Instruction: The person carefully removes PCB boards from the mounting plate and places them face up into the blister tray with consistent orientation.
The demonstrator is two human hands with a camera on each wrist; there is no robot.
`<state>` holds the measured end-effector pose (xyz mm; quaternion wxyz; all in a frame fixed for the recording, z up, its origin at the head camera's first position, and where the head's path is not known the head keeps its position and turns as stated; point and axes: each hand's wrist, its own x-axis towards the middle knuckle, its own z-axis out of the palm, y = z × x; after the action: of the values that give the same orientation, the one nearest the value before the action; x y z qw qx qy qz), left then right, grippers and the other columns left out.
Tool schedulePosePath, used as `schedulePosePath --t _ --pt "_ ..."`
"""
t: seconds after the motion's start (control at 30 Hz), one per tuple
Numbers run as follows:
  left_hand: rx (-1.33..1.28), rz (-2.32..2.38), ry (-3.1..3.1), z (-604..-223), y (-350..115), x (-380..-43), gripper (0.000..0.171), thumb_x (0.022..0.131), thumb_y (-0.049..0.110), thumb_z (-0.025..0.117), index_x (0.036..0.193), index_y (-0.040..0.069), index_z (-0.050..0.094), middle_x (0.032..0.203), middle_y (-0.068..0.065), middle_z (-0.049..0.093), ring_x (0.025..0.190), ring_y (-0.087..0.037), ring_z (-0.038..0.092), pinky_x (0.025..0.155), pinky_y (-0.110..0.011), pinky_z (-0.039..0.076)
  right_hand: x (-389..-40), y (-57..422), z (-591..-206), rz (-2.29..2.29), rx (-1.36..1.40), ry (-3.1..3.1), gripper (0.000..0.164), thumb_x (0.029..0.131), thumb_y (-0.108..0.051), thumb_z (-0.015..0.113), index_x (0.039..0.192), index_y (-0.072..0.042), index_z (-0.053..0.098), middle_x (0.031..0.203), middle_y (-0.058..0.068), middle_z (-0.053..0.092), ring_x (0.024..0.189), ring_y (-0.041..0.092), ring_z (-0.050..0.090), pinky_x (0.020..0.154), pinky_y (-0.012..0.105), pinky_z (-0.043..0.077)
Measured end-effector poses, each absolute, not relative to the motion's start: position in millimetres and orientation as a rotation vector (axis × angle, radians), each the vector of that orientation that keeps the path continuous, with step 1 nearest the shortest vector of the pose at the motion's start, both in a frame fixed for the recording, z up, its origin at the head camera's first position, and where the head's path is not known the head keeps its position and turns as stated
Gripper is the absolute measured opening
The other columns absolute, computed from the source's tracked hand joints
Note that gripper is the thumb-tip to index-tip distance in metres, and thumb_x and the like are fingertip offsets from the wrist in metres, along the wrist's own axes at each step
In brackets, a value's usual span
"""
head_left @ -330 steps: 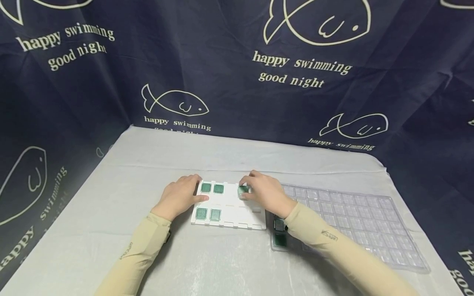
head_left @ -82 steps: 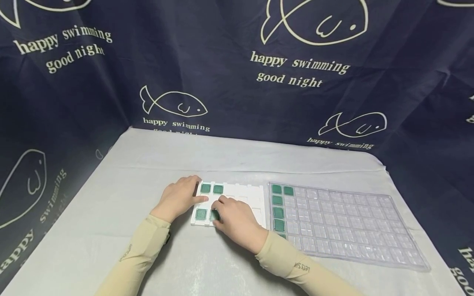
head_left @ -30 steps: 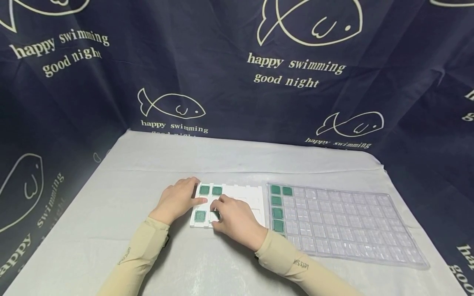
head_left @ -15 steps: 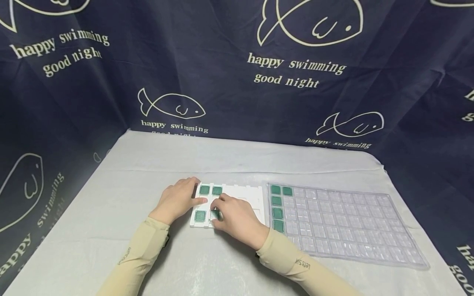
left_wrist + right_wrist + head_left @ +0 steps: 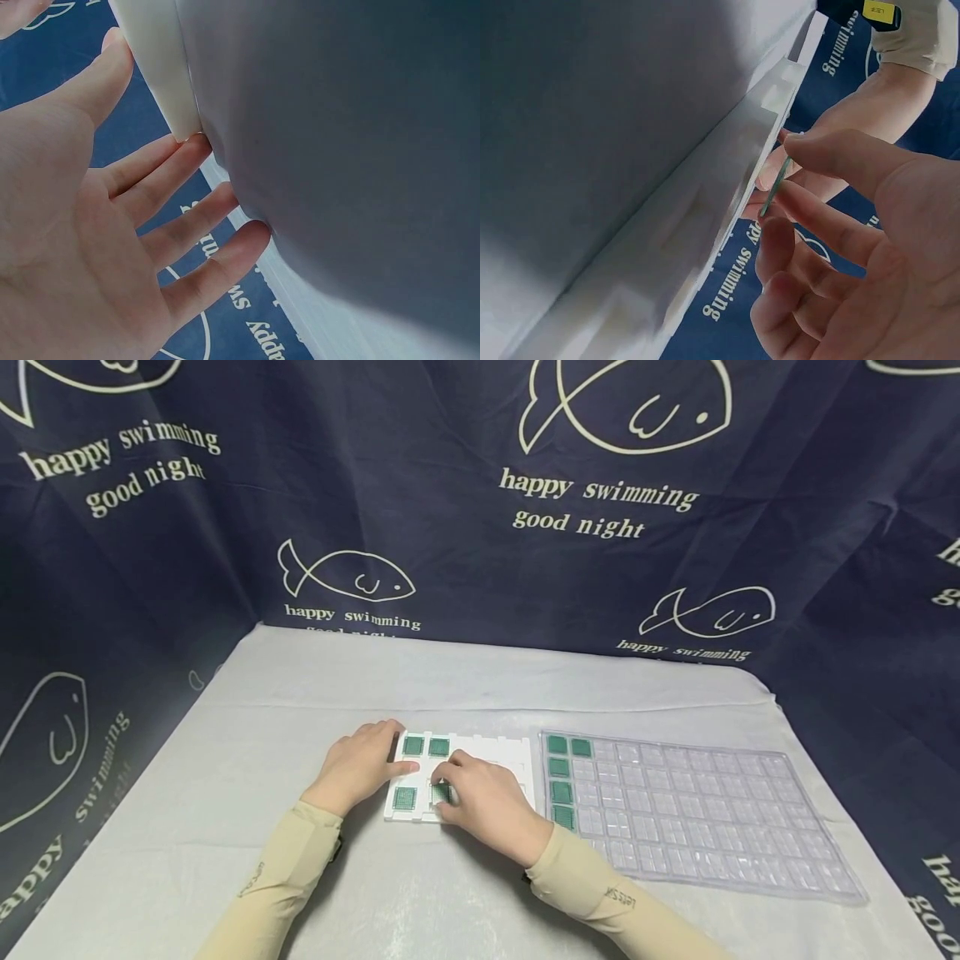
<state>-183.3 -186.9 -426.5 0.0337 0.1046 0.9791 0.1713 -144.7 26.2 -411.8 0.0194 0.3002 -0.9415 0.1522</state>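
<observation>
Green square chip (image 5: 773,189): nudged slightly rightward compared with half a second ago; now held just off the white tray (image 5: 487,748), roughly parallel to it. Probably out of its seat in the near row (the hand hides part of that spot). Chip sits edge to edge between thumb and fingers of right hand (image 5: 491,797), curled in, parted only by its breadth. Left hand (image 5: 360,764) touches tray's left side, fingers spread, nearly straight, thumb on top. Clear tray (image 5: 675,810) to the right.
</observation>
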Motion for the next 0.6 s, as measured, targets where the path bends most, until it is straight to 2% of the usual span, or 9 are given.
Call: schedulePosePath --t 0.6 --pt "0.325 0.523 3.01 -429 -188 -185 0.058 0.088 0.046 0.076 0.132 0.011 0.059 0.127 -0.009 0.068 0.116 -0.03 0.064 0.089 -0.053 0.052 -141 42 -407 0.438 0.931 -2.934 0.026 0.085 -0.023 0.081 0.11 -0.021 0.072 0.094 -0.001 0.065 0.068 0.008 0.052 0.053 0.023 0.041"
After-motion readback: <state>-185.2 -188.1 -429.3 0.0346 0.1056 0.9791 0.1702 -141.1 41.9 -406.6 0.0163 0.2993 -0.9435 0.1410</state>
